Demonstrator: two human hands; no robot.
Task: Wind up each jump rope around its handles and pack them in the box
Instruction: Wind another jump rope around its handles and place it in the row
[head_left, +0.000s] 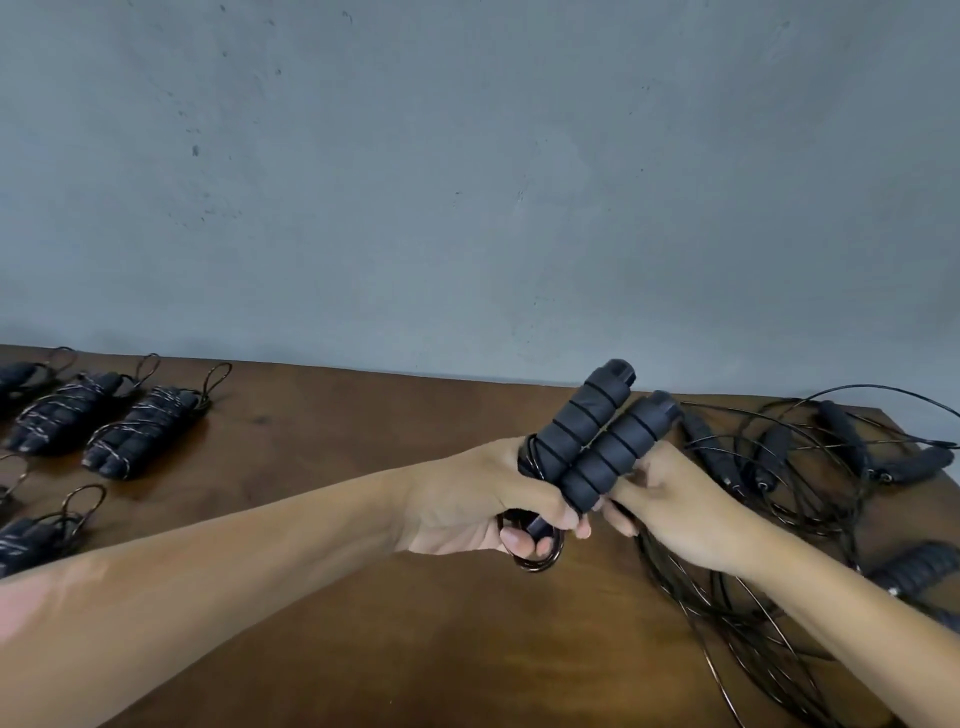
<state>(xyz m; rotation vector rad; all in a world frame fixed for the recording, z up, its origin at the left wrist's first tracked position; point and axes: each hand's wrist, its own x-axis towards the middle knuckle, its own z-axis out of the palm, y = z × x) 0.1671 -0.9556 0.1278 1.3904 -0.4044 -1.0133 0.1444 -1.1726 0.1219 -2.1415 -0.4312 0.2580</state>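
Ribbed black foam handles look grippy; left hand clamps their bases, right hand pinches springy thin black cord at five o'clock.

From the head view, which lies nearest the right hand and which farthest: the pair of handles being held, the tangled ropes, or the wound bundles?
1. Pair of handles, touching the right hand.
2. Tangled ropes, just right of it.
3. Wound bundles, far left on the table.
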